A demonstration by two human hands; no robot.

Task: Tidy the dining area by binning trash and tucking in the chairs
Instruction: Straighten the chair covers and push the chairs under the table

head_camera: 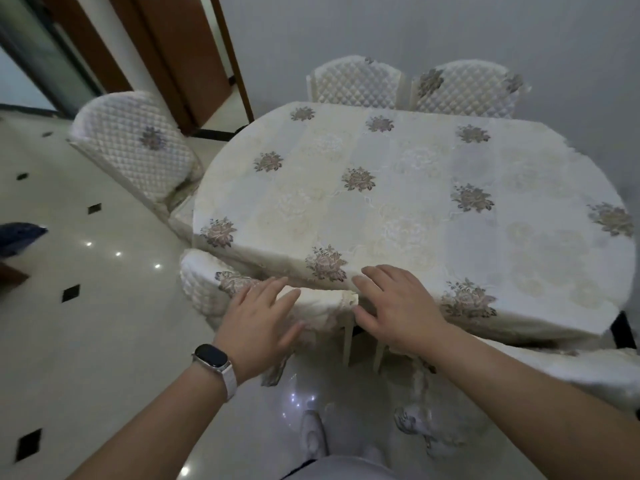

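An oval dining table (pixel 415 188) under a cream floral cloth fills the middle of the view. A quilted white chair (pixel 204 289) stands at its near edge, its back tight against the hanging cloth. My left hand (pixel 258 320), with a watch on the wrist, hovers over the top of that chair back, fingers spread and holding nothing. My right hand (pixel 394 310) is spread flat at the table's edge, just right of the chair, and it is empty too. No trash shows on the tabletop.
Two quilted chairs (pixel 356 84) (pixel 464 88) sit tucked at the far side against the wall. Another chair (pixel 138 150) stands angled at the left end. A fourth chair back (pixel 571 372) shows at the near right. Glossy tiled floor (pixel 86 323) lies to the left, with a doorway behind.
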